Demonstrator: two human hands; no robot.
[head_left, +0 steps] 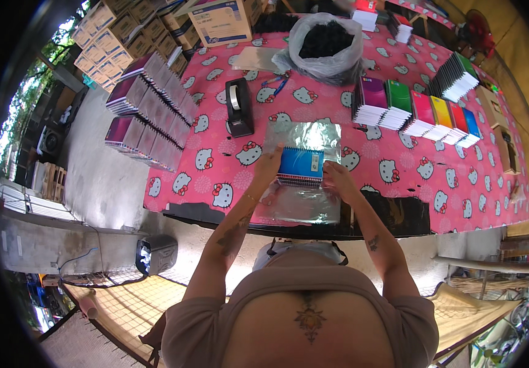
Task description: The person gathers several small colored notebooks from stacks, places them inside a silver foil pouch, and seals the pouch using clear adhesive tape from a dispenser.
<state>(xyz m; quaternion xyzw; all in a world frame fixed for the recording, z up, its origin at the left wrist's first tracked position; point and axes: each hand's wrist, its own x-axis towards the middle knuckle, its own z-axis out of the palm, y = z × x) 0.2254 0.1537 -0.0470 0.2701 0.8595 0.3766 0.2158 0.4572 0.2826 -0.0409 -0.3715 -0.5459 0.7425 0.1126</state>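
A stack of small spiral notebooks (301, 162) with a blue cover on top lies in front of me, its wire binding toward my body. Beneath it spreads a clear, shiny plastic sheet (306, 207), which shows beyond the stack and on the near side. My left hand (269, 165) grips the stack's left edge, thumb near the cover. At the opposite edge my right hand (335, 176) holds the right side, fingers bent against it. The undersides of both hands are hidden. A black tape dispenser (238, 113) with a roll of tape stands beyond my left hand.
Wrapped notebook stacks (148, 113) stand at the table's left. Rows of coloured notebooks (421, 116) line the right. A plastic bag (332, 70) of black material sits at the back, near pens (280, 84). Cardboard boxes (218, 24) are piled far left. The pink tablecloth (215, 178) ends near me.
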